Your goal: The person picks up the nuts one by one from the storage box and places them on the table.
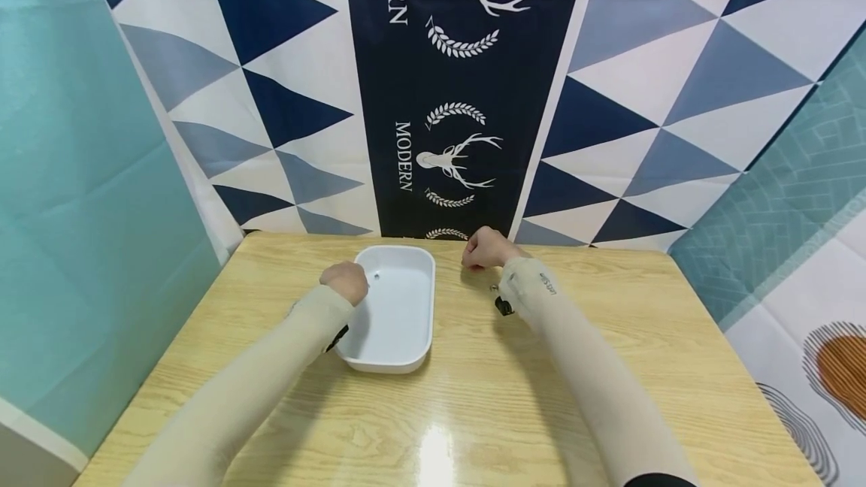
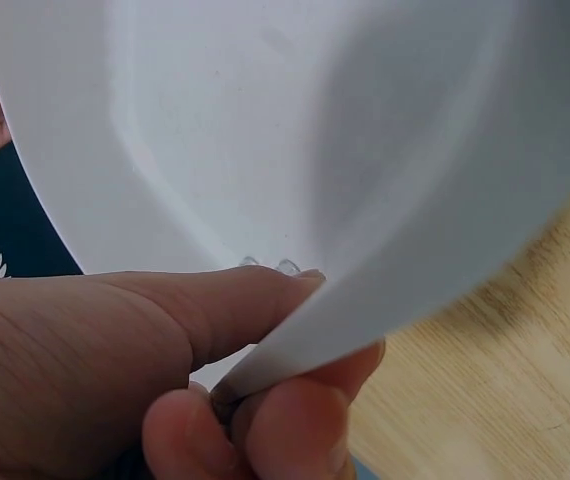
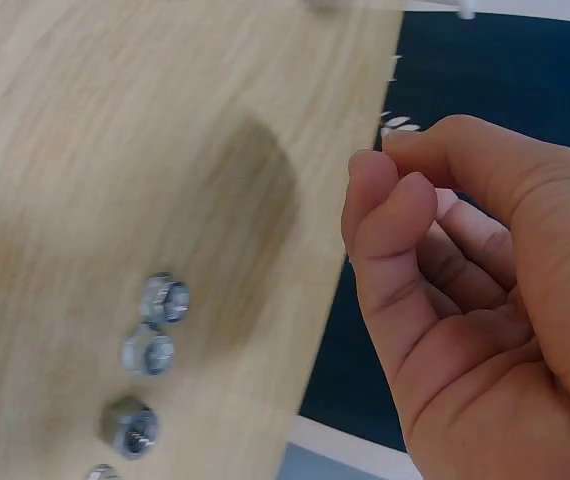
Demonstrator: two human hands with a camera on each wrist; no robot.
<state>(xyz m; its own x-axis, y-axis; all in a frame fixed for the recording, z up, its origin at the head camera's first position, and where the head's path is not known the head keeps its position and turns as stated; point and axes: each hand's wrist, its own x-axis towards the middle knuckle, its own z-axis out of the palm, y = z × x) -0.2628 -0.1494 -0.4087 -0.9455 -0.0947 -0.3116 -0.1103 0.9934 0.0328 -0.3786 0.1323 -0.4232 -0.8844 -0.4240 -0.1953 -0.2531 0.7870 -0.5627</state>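
A white plastic basin [image 1: 399, 322] stands on the wooden table. My left hand [image 1: 346, 281] pinches its left rim, thumb inside and fingers curled under the outside, as the left wrist view shows. Small shiny pieces [image 2: 287, 267] lie inside the basin, partly behind the thumb. To the right of the basin, my right hand [image 1: 489, 248] is above the table near its far edge. Its fingers [image 3: 395, 225] are curled with the thumb near the fingertips, and no object shows between them. Several metal nuts [image 3: 148, 350] sit in a row on the table beside this hand.
The pale wooden table [image 1: 460, 412] ends at a patterned cloth [image 1: 460, 96] that hangs behind it. Teal cloth [image 1: 101, 171] hangs on the left side, and another patterned cloth [image 1: 798, 209] hangs on the right. A dark wrist device [image 1: 504, 307] is under the right sleeve.
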